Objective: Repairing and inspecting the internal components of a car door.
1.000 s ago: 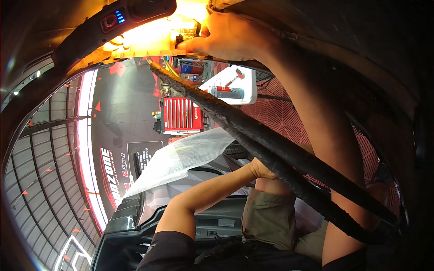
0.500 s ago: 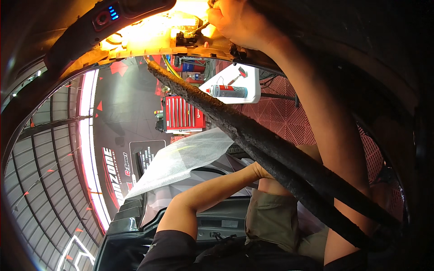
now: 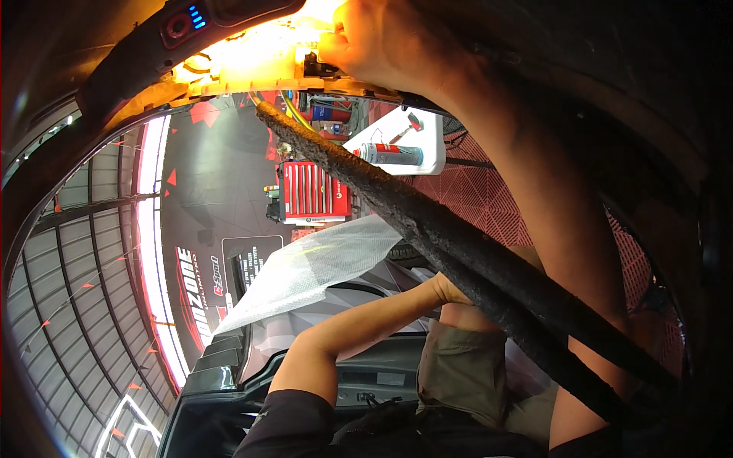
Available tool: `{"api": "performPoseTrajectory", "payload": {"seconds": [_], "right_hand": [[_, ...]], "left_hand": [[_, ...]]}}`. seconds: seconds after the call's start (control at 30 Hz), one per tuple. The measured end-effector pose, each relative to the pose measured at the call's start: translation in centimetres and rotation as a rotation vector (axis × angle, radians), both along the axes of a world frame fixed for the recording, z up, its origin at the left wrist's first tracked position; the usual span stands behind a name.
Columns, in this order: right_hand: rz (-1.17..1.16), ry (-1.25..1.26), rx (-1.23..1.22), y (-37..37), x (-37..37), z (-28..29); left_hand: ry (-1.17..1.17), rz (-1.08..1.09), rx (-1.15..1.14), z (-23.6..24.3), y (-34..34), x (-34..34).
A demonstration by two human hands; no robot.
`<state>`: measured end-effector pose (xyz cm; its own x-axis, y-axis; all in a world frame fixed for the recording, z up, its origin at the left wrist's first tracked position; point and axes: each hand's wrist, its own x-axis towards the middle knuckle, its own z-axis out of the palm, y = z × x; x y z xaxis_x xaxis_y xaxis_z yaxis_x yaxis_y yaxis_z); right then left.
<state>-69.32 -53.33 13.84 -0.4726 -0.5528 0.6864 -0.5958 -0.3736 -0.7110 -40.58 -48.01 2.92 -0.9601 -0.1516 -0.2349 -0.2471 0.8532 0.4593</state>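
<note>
While the right hand (image 3: 382, 49) is reaching into an orange-lit, hollow body recess (image 3: 267, 85), its fingers are curling; glare and angle are hiding whether they are gripping anything. A small, dark, block-shaped fitting (image 3: 311, 64) is sitting just left of them, contact unclear, long axis not showing. The right hand is lying far nearer to it than the left hand (image 3: 453, 291), which is lying by the bare knee (image 3: 467, 316), mostly hidden behind rough black bars (image 3: 416, 225); grip cannot be told. Farther left, a long black work light with blue indicators (image 3: 179, 36) is slanting. Versus half a second earlier, the right hand is sitting lower, covering more of the fitting; the left is staying put.
</note>
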Motion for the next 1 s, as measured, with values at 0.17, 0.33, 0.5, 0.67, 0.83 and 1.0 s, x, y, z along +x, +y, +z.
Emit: {"api": "performPoseTrajectory", "payload": {"seconds": [0.17, 0.33, 0.5, 0.67, 0.83, 1.0], "right_hand": [[-0.505, 0.066, -0.306, -7.5, 2.8, -0.6], [-0.376, -0.050, -0.204, -7.1, 2.3, 0.6], [-0.221, -0.166, -0.040, -5.2, 0.7, 0.4], [-0.127, -0.545, -0.129, -5.2, 0.5, 0.0], [-0.276, -0.327, -0.189, -5.8, 0.4, -0.4], [-0.286, -0.323, -0.136, -5.7, 0.8, -0.5]], "left_hand": [[-0.010, 0.029, -0.024, -0.1, 0.1, 0.5], [-0.059, -0.076, -0.146, -0.7, -1.4, 2.6], [0.002, -0.011, -0.030, -0.5, -0.7, 1.3], [0.025, 0.011, -0.053, -0.3, 0.5, 0.5], [0.077, 0.008, -0.059, -0.8, 0.4, 1.1], [0.075, 0.045, -0.030, -0.8, 0.8, 1.0]]}}
